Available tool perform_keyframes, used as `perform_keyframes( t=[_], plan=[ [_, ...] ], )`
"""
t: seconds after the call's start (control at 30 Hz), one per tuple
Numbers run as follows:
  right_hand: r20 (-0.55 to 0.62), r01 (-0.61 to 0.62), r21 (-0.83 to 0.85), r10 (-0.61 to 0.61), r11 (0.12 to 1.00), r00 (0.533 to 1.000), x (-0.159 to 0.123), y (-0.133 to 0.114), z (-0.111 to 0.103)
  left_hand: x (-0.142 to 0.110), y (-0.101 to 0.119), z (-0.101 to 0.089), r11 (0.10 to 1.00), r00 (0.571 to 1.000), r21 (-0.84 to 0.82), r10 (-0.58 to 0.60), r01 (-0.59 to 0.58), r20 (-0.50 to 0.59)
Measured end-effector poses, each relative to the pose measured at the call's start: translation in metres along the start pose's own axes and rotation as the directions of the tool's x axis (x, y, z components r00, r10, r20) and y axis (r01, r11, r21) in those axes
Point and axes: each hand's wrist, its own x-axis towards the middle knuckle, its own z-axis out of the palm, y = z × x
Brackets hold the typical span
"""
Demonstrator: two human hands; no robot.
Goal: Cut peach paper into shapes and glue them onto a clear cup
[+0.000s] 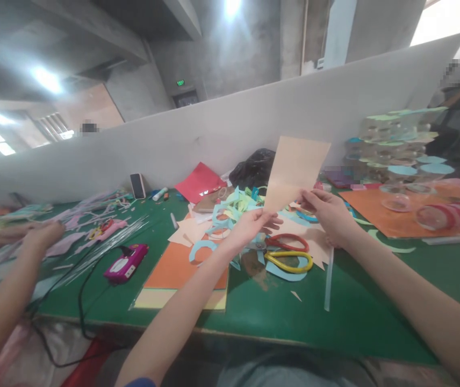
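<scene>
A sheet of tan paper (296, 172) is held up above the table, tilted. My left hand (252, 228) pinches its lower left corner, and my right hand (326, 212) grips the lower right edge between thumb and fingers. Under my hands lie scissors (288, 262) with one red and one yellow handle; their blades are mostly hidden. Blue and green paper scraps (234, 207) are heaped behind my left hand. A cut blue paper ring piece (202, 251) rests on orange paper (173, 266) to the left.
A purple device (126, 263) with a black cable sits on the green table (270, 328). Another person's hands (44, 234) work at the left. Clear plastic cups (395, 150) with paper layers are stacked at the right. A phone (137, 186) leans against the white partition (165, 145).
</scene>
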Motion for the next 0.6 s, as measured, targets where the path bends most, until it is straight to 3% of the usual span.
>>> perform_keyframes(
  t=[0.23, 0.33, 0.4, 0.43, 0.47, 0.53, 0.57, 0.6],
  plan=[
    [-0.125, 0.016, 0.003, -0.016, 1.000, 0.992, 0.007, 0.003, -0.010, 0.007, -0.013, -0.011, 0.999, 0.998, -0.009, 0.044, -0.045, -0.036],
    [-0.151, 0.095, -0.260, -0.138, 0.961, 0.979, 0.003, 0.001, -0.008, 0.009, -0.013, -0.014, 0.995, 0.995, -0.068, 0.066, -0.071, -0.075],
    [-0.044, 0.298, -0.493, -0.365, 0.817, 0.930, -0.008, -0.004, 0.000, 0.009, -0.011, -0.014, 0.989, 0.989, -0.109, 0.086, -0.099, -0.120],
    [0.066, 0.444, -0.566, -0.498, 0.695, 0.864, -0.016, -0.008, 0.006, 0.010, -0.009, -0.014, 0.986, 0.984, -0.121, 0.094, -0.113, -0.148],
    [0.218, 0.614, -0.588, -0.627, 0.527, 0.748, -0.027, -0.014, 0.013, 0.010, -0.008, -0.014, 0.984, 0.979, -0.127, 0.102, -0.126, -0.179],
    [0.499, 0.841, -0.511, -0.736, 0.176, 0.458, -0.052, -0.031, 0.029, 0.009, -0.005, -0.014, 0.982, 0.966, -0.121, 0.114, -0.146, -0.234],
    [0.570, 0.892, -0.451, -0.758, 0.036, 0.319, -0.067, -0.042, 0.036, 0.009, -0.003, -0.014, 0.982, 0.960, -0.112, 0.118, -0.151, -0.255],
    [0.600, 0.916, -0.396, -0.772, -0.058, 0.210, -0.083, -0.053, 0.040, 0.008, -0.002, -0.014, 0.983, 0.955, -0.102, 0.122, -0.154, -0.270]
  ],
)
